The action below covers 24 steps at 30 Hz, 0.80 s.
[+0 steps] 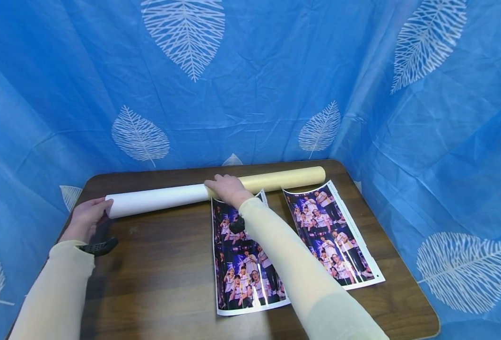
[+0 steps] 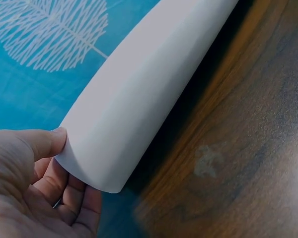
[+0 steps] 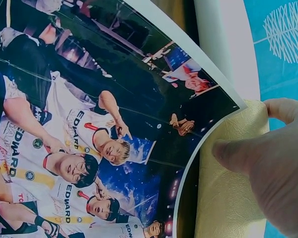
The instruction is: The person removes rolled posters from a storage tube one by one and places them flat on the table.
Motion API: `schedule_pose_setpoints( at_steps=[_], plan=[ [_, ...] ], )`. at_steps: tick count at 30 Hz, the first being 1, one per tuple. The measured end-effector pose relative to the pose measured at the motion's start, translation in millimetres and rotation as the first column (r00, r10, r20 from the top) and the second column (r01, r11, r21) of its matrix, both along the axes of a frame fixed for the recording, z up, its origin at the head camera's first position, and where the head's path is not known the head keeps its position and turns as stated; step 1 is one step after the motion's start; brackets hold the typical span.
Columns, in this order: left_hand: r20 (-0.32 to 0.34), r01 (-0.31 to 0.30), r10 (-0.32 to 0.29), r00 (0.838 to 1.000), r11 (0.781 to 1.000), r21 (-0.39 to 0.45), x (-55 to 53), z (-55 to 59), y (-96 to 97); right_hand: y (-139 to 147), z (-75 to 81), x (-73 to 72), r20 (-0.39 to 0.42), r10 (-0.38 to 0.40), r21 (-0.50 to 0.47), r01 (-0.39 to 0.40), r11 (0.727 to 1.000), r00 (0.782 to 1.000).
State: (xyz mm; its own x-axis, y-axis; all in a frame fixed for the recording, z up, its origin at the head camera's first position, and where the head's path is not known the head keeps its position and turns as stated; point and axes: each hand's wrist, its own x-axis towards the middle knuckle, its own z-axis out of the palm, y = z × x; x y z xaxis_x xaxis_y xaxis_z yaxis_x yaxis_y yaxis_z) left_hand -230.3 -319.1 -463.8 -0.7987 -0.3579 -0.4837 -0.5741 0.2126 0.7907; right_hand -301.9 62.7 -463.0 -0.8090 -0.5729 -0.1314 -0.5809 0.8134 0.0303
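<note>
A long roll lies slantwise near the table's back edge, with a white paper roll (image 1: 161, 200) as its left half and a pale gold, textured tube (image 1: 290, 178) as its right half. My left hand (image 1: 85, 218) pinches the white roll's left end, thumb on the upper side and fingers beneath, as the left wrist view shows. At the seam between white and gold my right hand (image 1: 230, 190) grips the gold tube's end, its thumb on the near side. A glossy group-photo poster (image 1: 239, 264) lies under the right forearm, its upper corner curling up against the gold tube.
A second photo poster (image 1: 352, 245) with curled edges lies to the right on the brown wooden table (image 1: 148, 283). Blue cloth (image 1: 259, 94) with white leaf prints hangs behind and along both sides of the table. Each wrist wears a dark band.
</note>
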Motion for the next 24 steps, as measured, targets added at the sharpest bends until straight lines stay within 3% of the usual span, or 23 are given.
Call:
schedule_pose_setpoints(
  at_steps=[6, 15, 20, 24],
  plan=[
    [-0.012, 0.015, -0.015, 1.0, 1.0, 0.003, 4.2, 4.6, -4.4, 0, -0.3, -0.2, 0.005, -0.006, -0.002, 0.006, 1.0, 1.0],
    [-0.019, -0.016, 0.017, 1.0, 1.0, 0.02, 9.5, 8.5, -19.6, -1, -2.6, -3.8, 0.017, -0.013, 0.023, 0.012, 1.0, 1.0],
    [-0.018, -0.078, 0.08, 0.997, 0.992, 0.095, 13.3, 15.2, -27.5, -2, -2.7, -4.6, 0.03, -0.024, 0.046, 0.022, 0.999, 0.999],
    [-0.016, -0.161, 0.166, 0.986, 0.972, 0.174, 16.1, 21.1, -33.4, -2, -2.3, -4.7, 0.034, -0.027, 0.049, 0.025, 0.998, 0.999]
  ],
)
